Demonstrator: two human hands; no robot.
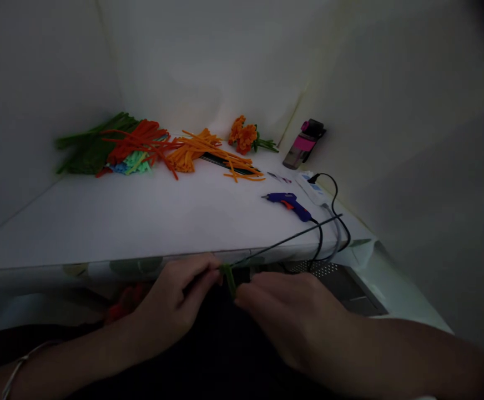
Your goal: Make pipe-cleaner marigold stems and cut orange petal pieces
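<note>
Left hand (183,291): thumb and index fingertips pinched together, with barely a gap, on the near end of a thin dark rod (283,242), where the green strip meets it.
Right hand (304,316): fingers curled in, thumb and index finger closed on the lower end of the green strip; the other fingertips are hidden behind the hand.
Green strip (230,281): short and fuzzy, spanning the gap between the two hands; its upper end bends around the rod just beside the left fingertips, its lower end goes into the right fingers.
Dark rod: slants from the left fingertips up and right, above the front edge of the desk (121,216), its far end near the black cords.
Glue gun (287,203): lying on the desk beyond the right hand, nozzle to the left, near the white power strip (312,189).
Back of the desk: bundles of green strips (92,147), red strips (140,139) and orange strips (196,153), then orange flowers (242,136) and a bottle (304,145).
</note>
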